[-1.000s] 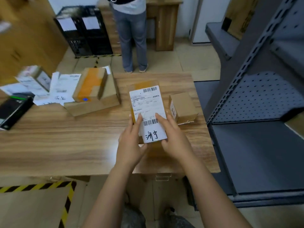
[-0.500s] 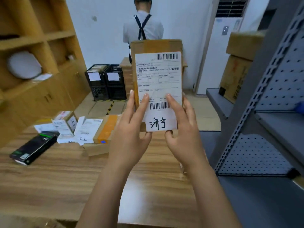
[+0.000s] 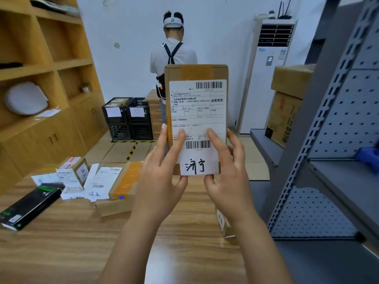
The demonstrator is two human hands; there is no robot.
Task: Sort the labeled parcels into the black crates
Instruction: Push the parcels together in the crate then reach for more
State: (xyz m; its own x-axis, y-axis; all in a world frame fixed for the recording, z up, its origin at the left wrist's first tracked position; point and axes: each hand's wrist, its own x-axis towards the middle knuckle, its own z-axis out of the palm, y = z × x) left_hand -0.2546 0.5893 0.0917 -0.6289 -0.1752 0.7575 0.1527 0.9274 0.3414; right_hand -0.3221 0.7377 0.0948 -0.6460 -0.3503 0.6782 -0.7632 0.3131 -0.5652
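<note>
Centre of the frame: the parcel [image 3: 196, 111] is held upright above the table [image 3: 61, 242], with its white label facing the camera and handwritten characters at the label's foot.
Left hand: the left hand [image 3: 162, 181] grips the parcel's lower left corner, fingers laid up the face and side, thumb under the bottom edge.
Right hand: the right hand [image 3: 227, 181] mirrors it on the lower right corner. The two hands are apart, with the parcel clamped between them.
Step in hand: probably reading the label to choose a crate; the parcel is not yet sorted.
Crates: two black crates [image 3: 129, 117] stand side by side on the floor at middle left of the frame, well beyond the table. Each has a white sheet on its front, too blurred to read.
Next move: it calls for matching the handwritten characters to a crate's sheet, then carrying the parcel round the table, since the crates look out of arm's reach.
On the table: other parcels [image 3: 123, 185] lie at lower left, and a small box [image 3: 223, 224] sits under the right wrist.
Upper centre: a person [image 3: 173, 58] stands beside the crates, back turned.
</note>
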